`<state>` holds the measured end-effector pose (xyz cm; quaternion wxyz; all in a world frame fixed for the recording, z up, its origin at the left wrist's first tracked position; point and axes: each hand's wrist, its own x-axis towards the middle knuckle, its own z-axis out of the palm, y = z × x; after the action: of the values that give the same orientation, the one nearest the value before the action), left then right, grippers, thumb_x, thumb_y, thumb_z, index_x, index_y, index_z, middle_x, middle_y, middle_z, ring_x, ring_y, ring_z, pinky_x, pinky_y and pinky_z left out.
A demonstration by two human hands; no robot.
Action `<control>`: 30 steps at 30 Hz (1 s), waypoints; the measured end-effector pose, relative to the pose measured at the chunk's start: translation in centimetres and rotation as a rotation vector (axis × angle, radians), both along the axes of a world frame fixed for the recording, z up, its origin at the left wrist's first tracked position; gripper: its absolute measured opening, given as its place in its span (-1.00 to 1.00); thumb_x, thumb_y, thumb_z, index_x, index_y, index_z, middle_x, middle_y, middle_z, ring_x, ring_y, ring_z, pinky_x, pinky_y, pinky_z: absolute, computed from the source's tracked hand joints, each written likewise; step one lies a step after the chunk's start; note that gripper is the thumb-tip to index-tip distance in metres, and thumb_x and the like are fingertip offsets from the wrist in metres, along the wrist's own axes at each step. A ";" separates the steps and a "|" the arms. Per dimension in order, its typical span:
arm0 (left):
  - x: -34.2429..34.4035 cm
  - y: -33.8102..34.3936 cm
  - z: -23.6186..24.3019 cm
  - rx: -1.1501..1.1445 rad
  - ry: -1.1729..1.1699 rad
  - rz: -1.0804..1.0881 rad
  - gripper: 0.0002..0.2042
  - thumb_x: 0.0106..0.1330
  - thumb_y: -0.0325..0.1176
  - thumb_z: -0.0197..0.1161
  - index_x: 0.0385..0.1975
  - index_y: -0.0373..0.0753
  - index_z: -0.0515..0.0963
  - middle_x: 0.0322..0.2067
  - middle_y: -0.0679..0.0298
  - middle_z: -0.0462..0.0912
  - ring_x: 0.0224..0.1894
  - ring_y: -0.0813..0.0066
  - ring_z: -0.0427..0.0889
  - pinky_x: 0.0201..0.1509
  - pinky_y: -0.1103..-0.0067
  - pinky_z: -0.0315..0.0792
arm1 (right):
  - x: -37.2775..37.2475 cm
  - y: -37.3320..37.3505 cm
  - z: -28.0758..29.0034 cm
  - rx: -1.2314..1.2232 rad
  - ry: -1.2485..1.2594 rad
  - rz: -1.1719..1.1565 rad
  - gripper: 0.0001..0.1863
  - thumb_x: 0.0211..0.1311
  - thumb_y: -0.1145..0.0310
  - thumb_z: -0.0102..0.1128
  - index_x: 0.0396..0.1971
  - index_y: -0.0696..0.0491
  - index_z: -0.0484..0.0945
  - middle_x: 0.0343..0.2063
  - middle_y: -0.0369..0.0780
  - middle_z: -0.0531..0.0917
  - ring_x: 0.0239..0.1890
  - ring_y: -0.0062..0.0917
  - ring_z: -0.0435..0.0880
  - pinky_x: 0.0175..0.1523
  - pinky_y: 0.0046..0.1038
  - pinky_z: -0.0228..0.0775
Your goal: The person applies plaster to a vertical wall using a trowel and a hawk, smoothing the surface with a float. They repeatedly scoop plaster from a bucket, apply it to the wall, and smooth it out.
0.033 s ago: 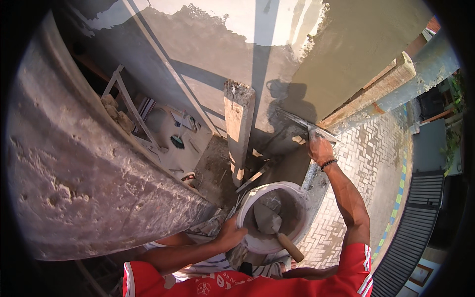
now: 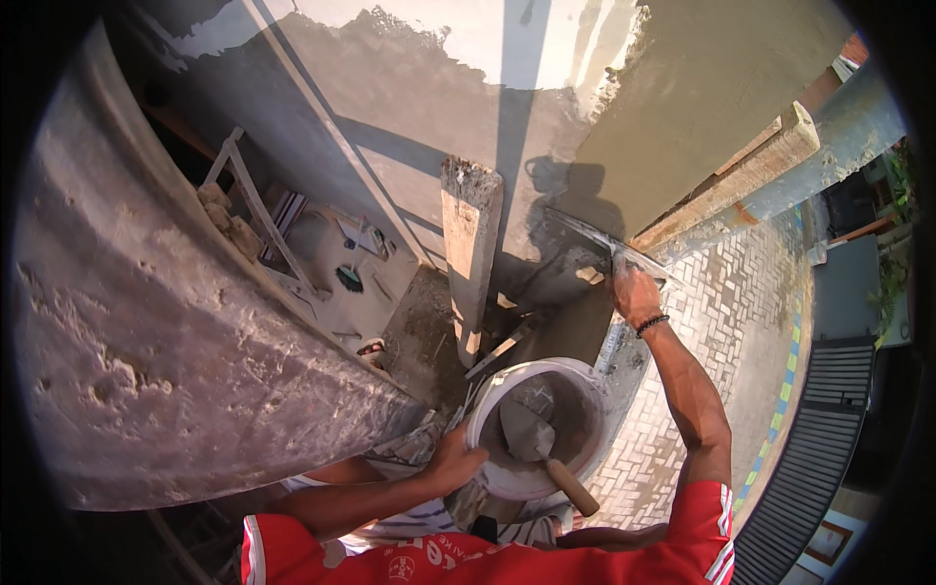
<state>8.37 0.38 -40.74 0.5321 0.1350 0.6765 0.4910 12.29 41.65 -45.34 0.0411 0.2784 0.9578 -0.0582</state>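
My left hand (image 2: 454, 460) is closed on the rim of a pale plastic bucket (image 2: 589, 385), held low in front of me. A pointed trowel (image 2: 526, 429) with a wooden handle lies inside it, the handle sticking out over the near rim. My right hand (image 2: 634, 292) grips a long, thin metal straightedge (image 2: 585, 230) set against the lower part of the wall, just below an area of darker, wet-looking plaster (image 2: 702, 88). A cast shadow falls on the wall beside the tool.
An upright rough post (image 2: 468, 234) stands left of the straightedge. A curved concrete surface (image 2: 175, 351) fills the left side. A beam (image 2: 756, 166) and pipe (image 2: 848, 127) run along the upper right. A brush (image 2: 349, 278) lies below; paving (image 2: 721, 292) and a gate (image 2: 809, 439) are right.
My right hand has shifted very slightly, and the far left end of the straightedge sits a little higher. My left hand, bucket and trowel look unchanged.
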 end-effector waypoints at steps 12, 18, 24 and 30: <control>0.6 0.3 1.4 -0.091 -0.037 -0.025 -0.49 0.05 -0.60 0.03 0.11 -0.36 0.37 -0.15 0.07 0.59 -0.09 0.38 0.55 0.02 0.50 0.41 | 2.6 -1.4 17.5 -0.004 0.520 -0.104 -0.71 0.24 0.31 0.11 -0.26 0.23 0.31 -0.65 0.13 0.48 -0.56 0.07 0.51 -0.47 -0.07 0.28; 0.5 0.7 1.0 -0.070 -0.075 -0.001 -0.51 0.06 -0.60 0.03 0.09 -0.37 0.38 -0.17 0.07 0.60 -0.11 0.39 0.56 0.00 0.49 0.42 | 4.7 -2.2 3.7 0.010 0.075 0.088 -0.65 0.20 0.33 0.04 -0.11 0.25 0.33 -0.61 0.07 0.56 -0.50 -0.01 0.57 -0.37 -0.06 0.40; 0.1 0.7 1.5 -0.073 -0.013 -0.069 -0.52 0.05 -0.62 0.05 0.08 -0.37 0.37 -0.15 0.09 0.60 -0.10 0.38 0.57 0.00 0.49 0.44 | 3.4 -0.4 -4.8 -0.056 -0.021 -0.012 -0.59 0.23 0.28 -0.08 0.02 0.17 0.37 -0.51 -0.01 0.63 -0.41 -0.07 0.62 -0.25 -0.08 0.45; 0.1 0.0 0.4 -0.073 -0.031 0.017 -0.50 0.04 -0.59 0.06 0.09 -0.36 0.37 -0.14 0.04 0.60 -0.07 0.33 0.56 0.06 0.47 0.39 | 1.0 -0.8 0.5 -0.038 -0.207 -0.038 -0.55 0.18 0.34 0.06 0.04 0.25 0.34 -0.45 0.07 0.64 -0.35 -0.12 0.67 -0.19 -0.17 0.51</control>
<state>8.51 0.42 -40.34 0.5427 0.1019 0.6868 0.4726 13.26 40.86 -44.88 0.1441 0.3003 0.9417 -0.0481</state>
